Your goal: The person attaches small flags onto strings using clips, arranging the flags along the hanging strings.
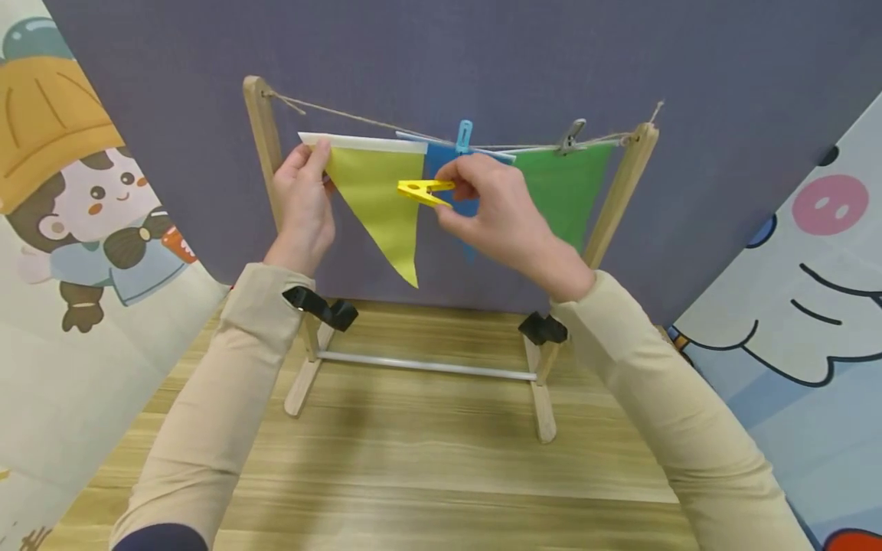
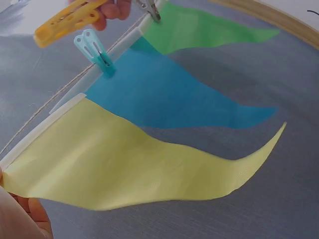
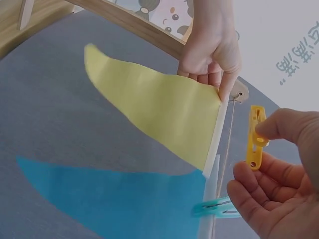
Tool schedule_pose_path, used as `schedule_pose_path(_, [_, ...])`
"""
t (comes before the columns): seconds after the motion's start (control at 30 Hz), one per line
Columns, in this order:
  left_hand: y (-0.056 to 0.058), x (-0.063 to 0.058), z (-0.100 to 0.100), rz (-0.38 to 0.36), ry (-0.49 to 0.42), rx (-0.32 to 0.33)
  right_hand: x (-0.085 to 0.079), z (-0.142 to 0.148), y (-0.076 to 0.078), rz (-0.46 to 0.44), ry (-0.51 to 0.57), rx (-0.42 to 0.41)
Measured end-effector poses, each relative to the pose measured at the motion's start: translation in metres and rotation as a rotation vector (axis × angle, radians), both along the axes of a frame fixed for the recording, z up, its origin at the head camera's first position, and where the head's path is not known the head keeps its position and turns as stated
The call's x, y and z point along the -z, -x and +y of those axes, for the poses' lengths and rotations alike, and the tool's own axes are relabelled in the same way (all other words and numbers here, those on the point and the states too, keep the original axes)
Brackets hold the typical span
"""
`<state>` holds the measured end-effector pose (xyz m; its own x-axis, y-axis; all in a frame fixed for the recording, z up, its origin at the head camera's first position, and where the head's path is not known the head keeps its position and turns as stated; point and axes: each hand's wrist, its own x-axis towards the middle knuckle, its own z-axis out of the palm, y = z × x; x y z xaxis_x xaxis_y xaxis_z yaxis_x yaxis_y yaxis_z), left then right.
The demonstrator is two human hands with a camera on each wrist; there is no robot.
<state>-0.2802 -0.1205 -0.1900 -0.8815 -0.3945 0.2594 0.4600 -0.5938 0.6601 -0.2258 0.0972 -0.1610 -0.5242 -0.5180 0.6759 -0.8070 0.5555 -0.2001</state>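
My left hand (image 1: 306, 199) pinches the upper left corner of a yellow triangular pennant (image 1: 379, 191) by its white top band. The pennant hangs in front of the twine (image 1: 344, 117), its right end overlapping the blue pennant (image 2: 164, 89) in the head view. In my right hand (image 1: 499, 210) a yellow clothespin (image 1: 422, 191) is pinched between thumb and fingers, its nose pointing left, just in front of the yellow pennant's right edge. A light blue clothespin (image 1: 465, 136) clips the blue pennant to the twine. Farther right, a grey clothespin (image 1: 572, 138) holds a green pennant (image 1: 565, 191).
The twine runs between two wooden posts; the left post (image 1: 262, 130) rises behind my left hand, the right post (image 1: 620, 195) beyond my right. A white rod (image 1: 427, 366) joins them low down. The stand is on a wood-grain tabletop (image 1: 413, 474) before a grey-blue panel (image 1: 427, 53).
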Motion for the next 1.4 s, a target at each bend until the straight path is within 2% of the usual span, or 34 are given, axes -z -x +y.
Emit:
schedule_pose_path(0.2, [0.003, -0.008, 0.001, -0.006, -0.008, -0.017, -0.011, -0.008, -0.002, 0.055, 0.015, -0.026])
schedule_pose_path(0.33, [0.003, -0.011, -0.001, -0.015, -0.015, -0.026, -0.02, -0.015, -0.002, 0.058, -0.002, -0.014])
schedule_pose_path(0.7, [0.007, -0.017, -0.004, -0.02, -0.064, -0.023, -0.042, -0.032, 0.013, 0.015, -0.022, 0.106])
schedule_pose_path(1.0, [0.011, -0.021, -0.002, -0.02, -0.08, -0.037, -0.054, -0.044, 0.025, -0.017, -0.027, 0.202])
schedule_pose_path(1.27, [0.013, -0.025, 0.001, -0.029, -0.075, -0.058, -0.061, -0.056, 0.03, -0.022, -0.022, 0.216])
schedule_pose_path(1.4, [0.013, -0.025, 0.002, -0.041, -0.069, -0.069, -0.062, -0.062, 0.031, 0.011, -0.029, 0.23])
